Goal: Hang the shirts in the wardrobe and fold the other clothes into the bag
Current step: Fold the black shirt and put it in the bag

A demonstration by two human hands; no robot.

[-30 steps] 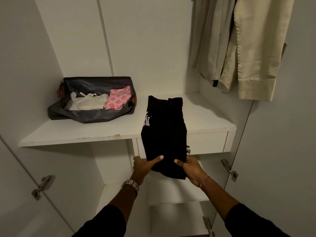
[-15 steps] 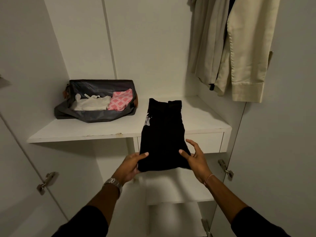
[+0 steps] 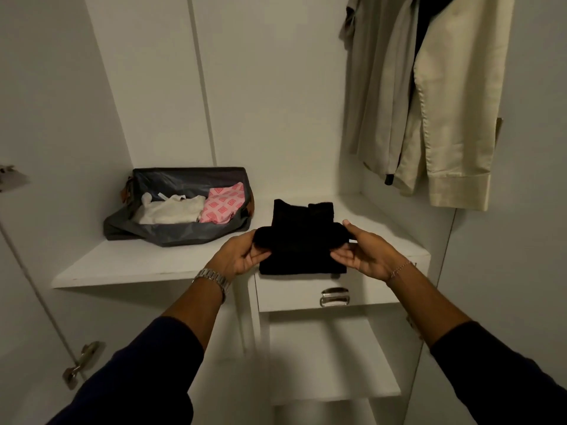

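A black garment (image 3: 302,240) lies on the white wardrobe shelf (image 3: 147,265), its lower part doubled up over the upper part. My left hand (image 3: 242,256) pinches the fold's left corner and my right hand (image 3: 362,253) pinches its right corner. To the left on the same shelf sits an open grey bag (image 3: 178,231) with a white folded piece (image 3: 171,208) and a pink patterned piece (image 3: 224,204) inside. Beige shirts (image 3: 445,102) hang at the upper right.
Below the shelf's right half is a drawer with a metal handle (image 3: 334,296), and lower shelves (image 3: 331,363) beneath it. Wardrobe doors stand open at both sides, with a hinge (image 3: 82,360) on the left door.
Both hands lifted the hanging lower end of the black garment up onto the shelf, folding it over itself. The garment no longer hangs over the shelf's front edge.
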